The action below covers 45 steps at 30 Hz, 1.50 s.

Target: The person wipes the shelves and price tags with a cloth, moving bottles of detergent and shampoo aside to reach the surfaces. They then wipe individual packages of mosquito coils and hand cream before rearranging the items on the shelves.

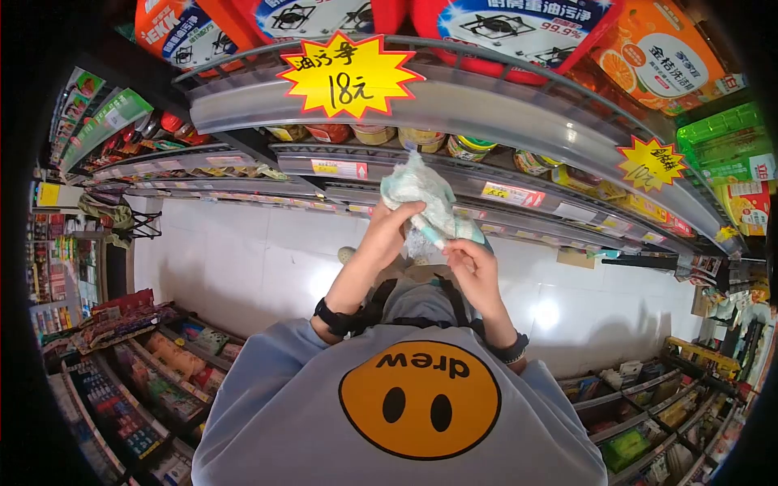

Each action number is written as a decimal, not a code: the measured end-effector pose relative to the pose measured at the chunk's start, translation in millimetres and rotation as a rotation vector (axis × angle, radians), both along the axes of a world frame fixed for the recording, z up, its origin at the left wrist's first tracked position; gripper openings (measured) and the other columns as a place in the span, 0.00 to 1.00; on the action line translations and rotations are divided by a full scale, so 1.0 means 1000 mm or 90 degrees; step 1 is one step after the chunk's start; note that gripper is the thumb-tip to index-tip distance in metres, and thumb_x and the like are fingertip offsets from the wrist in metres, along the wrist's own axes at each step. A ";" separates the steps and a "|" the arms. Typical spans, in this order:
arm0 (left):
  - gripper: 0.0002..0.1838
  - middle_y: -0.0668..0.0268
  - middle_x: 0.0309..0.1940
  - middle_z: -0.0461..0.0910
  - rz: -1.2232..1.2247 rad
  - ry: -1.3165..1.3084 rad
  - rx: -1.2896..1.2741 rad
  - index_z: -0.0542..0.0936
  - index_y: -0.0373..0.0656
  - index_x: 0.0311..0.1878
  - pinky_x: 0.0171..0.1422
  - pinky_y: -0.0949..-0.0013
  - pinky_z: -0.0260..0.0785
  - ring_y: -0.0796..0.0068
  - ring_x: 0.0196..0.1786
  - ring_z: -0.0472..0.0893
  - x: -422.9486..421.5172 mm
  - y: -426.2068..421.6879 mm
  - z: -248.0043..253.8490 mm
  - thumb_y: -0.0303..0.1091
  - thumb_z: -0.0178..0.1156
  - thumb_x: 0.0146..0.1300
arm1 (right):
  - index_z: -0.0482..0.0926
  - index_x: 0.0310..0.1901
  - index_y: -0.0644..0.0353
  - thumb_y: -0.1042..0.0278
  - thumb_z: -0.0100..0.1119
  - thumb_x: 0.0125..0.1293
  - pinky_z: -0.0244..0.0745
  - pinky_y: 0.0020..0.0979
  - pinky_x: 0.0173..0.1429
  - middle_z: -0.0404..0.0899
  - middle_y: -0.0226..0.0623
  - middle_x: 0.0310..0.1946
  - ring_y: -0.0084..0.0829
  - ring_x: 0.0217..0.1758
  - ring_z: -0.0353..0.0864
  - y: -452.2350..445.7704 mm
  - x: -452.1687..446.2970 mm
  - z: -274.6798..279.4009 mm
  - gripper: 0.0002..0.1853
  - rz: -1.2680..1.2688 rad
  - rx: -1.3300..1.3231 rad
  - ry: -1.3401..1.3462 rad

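A crumpled white cloth [423, 191] with pale teal patches is bunched up in front of my chest, close to the shelf edge. My left hand [391, 230] is closed around its left side, with the thumb lying across the folds. At the lower right, my right hand [473, 266] pinches a teal-and-white corner of the same cloth between thumb and fingers. Something thin and translucent hangs below the cloth between my hands; I cannot tell what it is.
Red detergent bottles [316, 18] and an orange bottle [660, 61] stand on the top shelf [243, 109], which carries a yellow starburst price sign [350, 78]. Jars [421, 139] line the shelf below. Stocked shelves [154, 373] rise behind me, along a white tiled floor [207, 267].
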<state>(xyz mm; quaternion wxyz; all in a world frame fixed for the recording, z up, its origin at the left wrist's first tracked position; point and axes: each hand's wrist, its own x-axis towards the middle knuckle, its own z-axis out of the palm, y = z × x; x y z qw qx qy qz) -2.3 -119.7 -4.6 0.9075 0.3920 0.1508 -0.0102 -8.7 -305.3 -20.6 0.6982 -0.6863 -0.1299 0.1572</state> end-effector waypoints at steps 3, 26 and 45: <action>0.21 0.64 0.47 0.76 0.033 0.025 -0.007 0.70 0.38 0.55 0.58 0.67 0.66 0.71 0.54 0.75 -0.007 0.003 0.006 0.27 0.60 0.58 | 0.77 0.43 0.67 0.79 0.55 0.63 0.73 0.19 0.36 0.80 0.33 0.32 0.19 0.32 0.78 0.002 0.000 0.011 0.08 0.031 -0.068 -0.103; 0.18 0.68 0.38 0.79 -0.286 0.070 0.325 0.72 0.39 0.55 0.42 0.79 0.67 0.82 0.39 0.77 -0.032 0.013 -0.035 0.41 0.52 0.68 | 0.68 0.58 0.66 0.77 0.65 0.46 0.71 0.34 0.53 0.72 0.44 0.46 0.41 0.48 0.76 0.010 0.029 0.005 0.33 -0.272 -0.243 -0.352; 0.14 0.68 0.38 0.79 -0.272 0.086 0.335 0.74 0.43 0.54 0.44 0.76 0.69 0.80 0.41 0.77 -0.026 0.023 -0.037 0.37 0.49 0.70 | 0.77 0.46 0.51 0.71 0.65 0.40 0.62 0.44 0.54 0.71 0.34 0.46 0.43 0.53 0.71 0.045 0.066 -0.039 0.25 -0.363 -0.448 -0.626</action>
